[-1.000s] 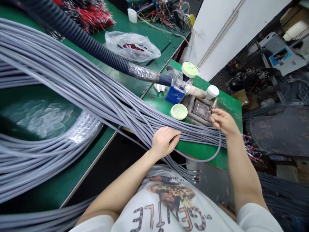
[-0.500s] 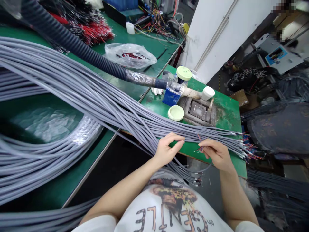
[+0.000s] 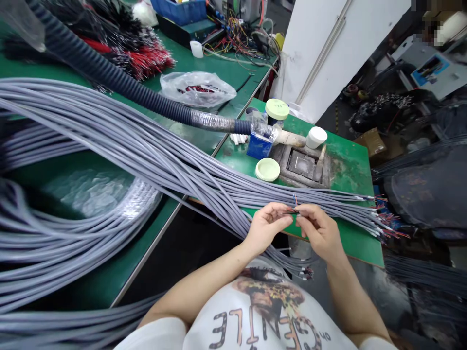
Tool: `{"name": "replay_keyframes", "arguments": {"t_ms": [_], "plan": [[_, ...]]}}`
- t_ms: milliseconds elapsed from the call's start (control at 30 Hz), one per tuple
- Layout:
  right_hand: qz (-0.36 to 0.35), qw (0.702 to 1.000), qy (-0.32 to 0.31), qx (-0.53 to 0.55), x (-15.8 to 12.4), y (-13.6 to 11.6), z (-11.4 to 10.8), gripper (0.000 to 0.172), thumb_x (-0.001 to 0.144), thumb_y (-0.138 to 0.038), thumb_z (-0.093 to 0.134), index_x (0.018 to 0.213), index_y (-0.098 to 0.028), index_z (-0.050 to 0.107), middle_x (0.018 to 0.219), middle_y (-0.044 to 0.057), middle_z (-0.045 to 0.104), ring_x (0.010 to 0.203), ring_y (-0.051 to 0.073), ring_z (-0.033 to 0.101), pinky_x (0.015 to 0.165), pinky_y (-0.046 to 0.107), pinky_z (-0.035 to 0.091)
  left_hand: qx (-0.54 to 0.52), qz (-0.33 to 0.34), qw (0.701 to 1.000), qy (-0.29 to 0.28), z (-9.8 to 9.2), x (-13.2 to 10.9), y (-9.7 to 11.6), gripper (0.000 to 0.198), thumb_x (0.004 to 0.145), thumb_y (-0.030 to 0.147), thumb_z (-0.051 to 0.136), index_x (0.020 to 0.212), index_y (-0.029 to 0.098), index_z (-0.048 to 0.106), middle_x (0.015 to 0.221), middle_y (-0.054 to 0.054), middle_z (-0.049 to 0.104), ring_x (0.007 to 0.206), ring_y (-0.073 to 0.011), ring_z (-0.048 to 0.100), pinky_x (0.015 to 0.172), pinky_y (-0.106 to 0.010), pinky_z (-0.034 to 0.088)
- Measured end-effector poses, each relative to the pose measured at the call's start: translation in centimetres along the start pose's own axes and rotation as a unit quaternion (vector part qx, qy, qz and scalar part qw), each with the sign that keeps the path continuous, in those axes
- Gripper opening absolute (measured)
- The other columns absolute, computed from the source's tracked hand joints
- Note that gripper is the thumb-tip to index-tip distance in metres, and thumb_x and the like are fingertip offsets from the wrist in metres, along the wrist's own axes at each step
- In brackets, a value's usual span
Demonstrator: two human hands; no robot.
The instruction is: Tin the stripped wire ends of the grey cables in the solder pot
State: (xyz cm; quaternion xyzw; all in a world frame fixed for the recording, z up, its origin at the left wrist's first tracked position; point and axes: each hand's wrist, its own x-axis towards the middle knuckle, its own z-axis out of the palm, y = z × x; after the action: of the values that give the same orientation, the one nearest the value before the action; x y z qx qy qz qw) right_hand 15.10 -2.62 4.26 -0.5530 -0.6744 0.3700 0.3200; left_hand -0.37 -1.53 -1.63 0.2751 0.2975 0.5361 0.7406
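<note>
Thin coloured wires point(image 3: 293, 211), some dark and reddish, lie between my two hands, just over the near edge of the green table. My left hand point(image 3: 269, 224) has its fingertips and thumb curled about the wires' left side. On the other side my right hand point(image 3: 320, 229) pinches them between thumb and fingers. One or two blue and orange strands stick up above the fingertips. Right behind the hands runs a thick bundle of grey cables point(image 3: 226, 187). Its stripped ends point(image 3: 386, 221) fan out at the right, showing small coloured wires.
A soldering pot point(image 3: 302, 164) sits in a worn frame behind the cables, with a corrugated hose point(image 3: 146, 92) leading over it. Nearby stand a pale green lid point(image 3: 267, 169), a white cup point(image 3: 316, 137) and a blue box point(image 3: 260, 146). Coiled grey cables point(image 3: 73, 243) fill the left.
My left hand has moved right and its fingertips have come to the wires. My right hand has shifted slightly left, so both hands now meet.
</note>
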Motion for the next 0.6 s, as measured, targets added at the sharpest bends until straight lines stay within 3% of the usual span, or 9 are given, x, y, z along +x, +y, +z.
{"name": "replay_keyframes", "arguments": {"t_ms": [133,300,600], "plan": [[0.074,0.994,0.019,0.081,0.2,-0.4,1.3,0.022,0.086,-0.033,0.06,0.104,-0.026,0.049,0.071,-0.004,0.063,0.048,0.01,0.056,0.045,0.022,0.045,-0.031,-0.015,0.999,0.037,0.4,0.5,0.2,0.023,0.067,0.028,0.079,0.082,0.016,0.067,0.066,0.002,0.064,0.059,-0.0081,0.057,0.064,-0.022,0.047],[0.124,0.983,0.009,0.137,0.4,-0.4,2.0,0.03,0.081,-0.036,0.066,0.104,-0.025,0.05,0.071,-0.003,0.066,0.049,0.012,0.06,0.047,0.024,0.049,-0.043,-0.023,0.997,0.054,0.5,0.5,0.5,0.019,0.07,0.029,0.076,0.074,0.015,0.064,0.062,0.004,0.06,0.056,-0.0064,0.052,0.059,-0.02,0.044],[0.142,0.972,0.0,0.189,0.4,-0.3,2.1,0.032,0.078,-0.037,0.068,0.104,-0.022,0.058,0.07,-0.002,0.065,0.053,0.014,0.064,0.05,0.027,0.055,-0.083,-0.066,0.993,0.054,0.8,0.4,0.9,0.026,0.069,0.032,0.075,0.067,0.015,0.056,0.058,0.003,0.059,0.052,-0.0081,0.053,0.053,-0.022,0.044]]}}
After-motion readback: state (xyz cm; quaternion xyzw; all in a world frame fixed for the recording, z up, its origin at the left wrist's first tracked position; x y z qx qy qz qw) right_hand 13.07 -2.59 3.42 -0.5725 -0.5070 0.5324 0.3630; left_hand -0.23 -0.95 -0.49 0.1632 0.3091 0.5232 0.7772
